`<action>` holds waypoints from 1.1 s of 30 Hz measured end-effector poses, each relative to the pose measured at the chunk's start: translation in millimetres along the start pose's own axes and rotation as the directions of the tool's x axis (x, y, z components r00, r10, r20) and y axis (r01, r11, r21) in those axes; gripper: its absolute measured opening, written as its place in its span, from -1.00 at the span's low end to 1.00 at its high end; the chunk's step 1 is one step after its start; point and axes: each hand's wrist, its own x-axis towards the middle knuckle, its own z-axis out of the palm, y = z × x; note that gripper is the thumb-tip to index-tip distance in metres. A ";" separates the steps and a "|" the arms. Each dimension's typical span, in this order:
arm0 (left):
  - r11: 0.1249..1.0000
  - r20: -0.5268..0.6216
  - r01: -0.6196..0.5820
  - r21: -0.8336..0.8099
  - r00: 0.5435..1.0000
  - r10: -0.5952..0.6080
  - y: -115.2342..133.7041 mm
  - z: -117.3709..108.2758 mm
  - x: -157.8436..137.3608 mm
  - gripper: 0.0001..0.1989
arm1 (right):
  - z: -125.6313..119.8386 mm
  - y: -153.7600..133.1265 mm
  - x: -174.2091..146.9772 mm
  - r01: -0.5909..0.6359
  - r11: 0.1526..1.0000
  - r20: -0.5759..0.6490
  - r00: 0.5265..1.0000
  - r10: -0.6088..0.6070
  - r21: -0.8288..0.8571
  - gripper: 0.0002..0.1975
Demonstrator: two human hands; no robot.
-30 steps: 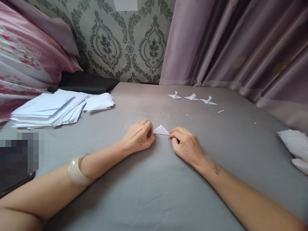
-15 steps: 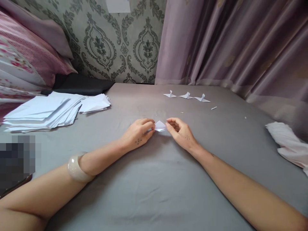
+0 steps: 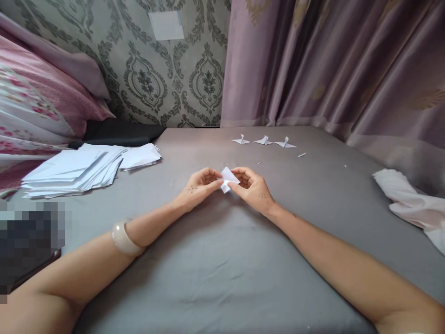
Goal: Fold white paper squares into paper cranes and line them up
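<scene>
A small piece of folded white paper (image 3: 229, 175) is held up just over the grey cloth surface (image 3: 215, 250), tilted, with a pointed corner at the top. My left hand (image 3: 201, 186) pinches its left edge between thumb and fingers. From the other side my right hand (image 3: 253, 188) grips it, the thumb across the front and the curled fingers behind. The fingertips behind the paper are partly hidden. Beyond the hands, three folded paper birds (image 3: 264, 140) stand in a row near the far edge.
Stacks of white paper sheets (image 3: 73, 171) lie at the left, by a black cloth (image 3: 121, 132). A paper scrap (image 3: 301, 155) rests right of the birds. Crumpled pale fabric (image 3: 410, 199) lies at the right. Purple curtains (image 3: 299, 69) hang behind, beside a patterned wall (image 3: 177, 60).
Both hands have turned the folded paper from lying nearly flat to a raised, tilted position. My right thumb now presses on its front. The camera view has shifted slightly.
</scene>
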 end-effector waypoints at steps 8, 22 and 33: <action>0.753 0.178 0.318 -0.576 0.948 -0.264 -2.5 -0.9 4.0 -0.86 | 3.8 -4.9 -2.7 0.086 0.996 0.010 0.996 -0.086 0.010 -0.61; 0.753 0.171 0.324 -0.573 0.946 -0.276 3.3 3.1 3.4 -0.88 | 2.8 -2.8 1.1 -0.010 0.996 0.018 1.000 0.008 0.087 -0.63; 0.965 0.038 0.144 -0.220 0.990 -0.139 3.9 12.4 -6.7 -0.52 | 2.6 4.8 0.3 0.054 0.989 -0.040 0.997 -0.060 -0.138 -0.85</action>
